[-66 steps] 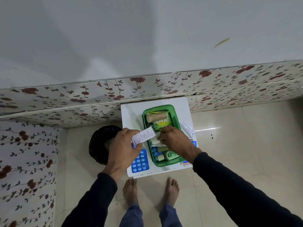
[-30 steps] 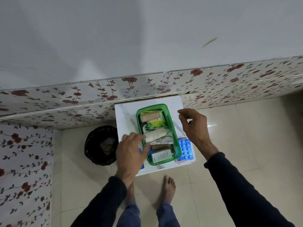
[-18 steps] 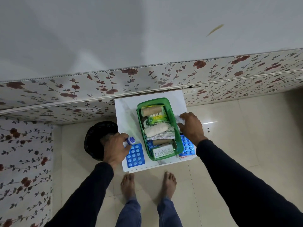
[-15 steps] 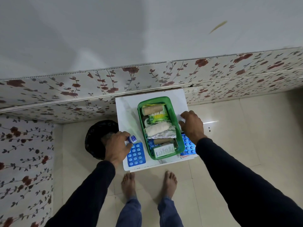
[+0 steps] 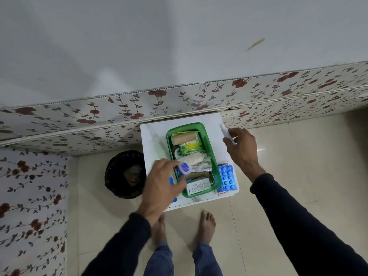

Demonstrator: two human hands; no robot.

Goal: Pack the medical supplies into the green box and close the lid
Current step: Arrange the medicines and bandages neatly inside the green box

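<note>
- Since half a second ago, the left hand (image 5: 161, 183) has been carried from the table's left edge up over the box's left rim, and the right hand (image 5: 240, 148) has been lifted off the table beside the box
- Left of the table, a black bin (image 5: 125, 174) is seen on the floor
- A small white item with a blue cap (image 5: 184, 167) is pinched in the left hand's curled fingers, just over the box's left rim
- A blue blister pack (image 5: 171, 181) is mostly hidden under the left hand
- On the white table (image 5: 153, 140), the green box (image 5: 207, 140) is stood lidless and is filled: a tan roll (image 5: 184, 138) at the far end, a green packet (image 5: 190, 147), a white bandage roll (image 5: 194, 157), foil (image 5: 203, 166), and a white carton (image 5: 199, 186) at the near end
- A second blue blister pack (image 5: 227, 178) is laid just right of the box
- A thin white packet (image 5: 226, 134) is gripped in the right hand's closed fingers, above the table's right edge
</note>
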